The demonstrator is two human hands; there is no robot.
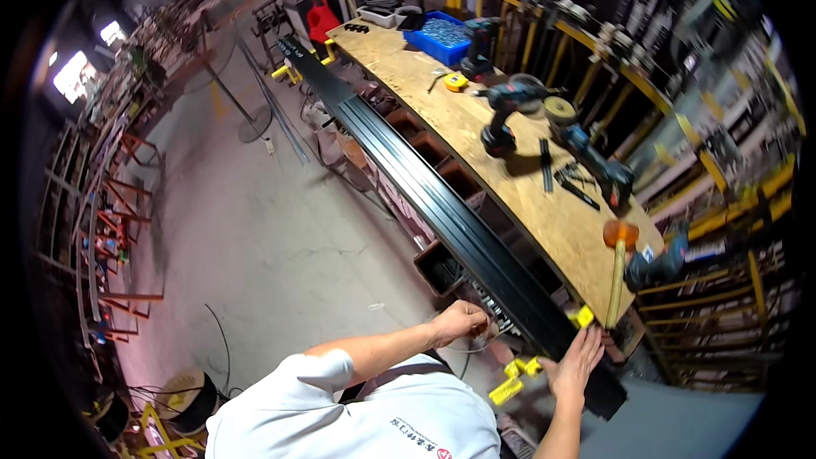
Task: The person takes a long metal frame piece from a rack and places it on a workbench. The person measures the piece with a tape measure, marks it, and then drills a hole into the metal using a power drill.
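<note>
A long black metal profile with ridges along its length runs diagonally from the far left to the near right. It rests on yellow-padded supports. My left hand is closed in a pinch beside the profile's left edge, and a thin pale cord loops from its fingers toward the profile. Across the near end of the profile lies my right hand, its fingers stretched out and the thumb apart. Yellow support blocks are just left of that hand, and another yellow block is by its fingertips.
A wooden workbench extends along the right, bearing a cordless drill, an angle grinder, a mallet, a tape measure and a blue bin. Bins sit under the profile. A cable spool stands lower left.
</note>
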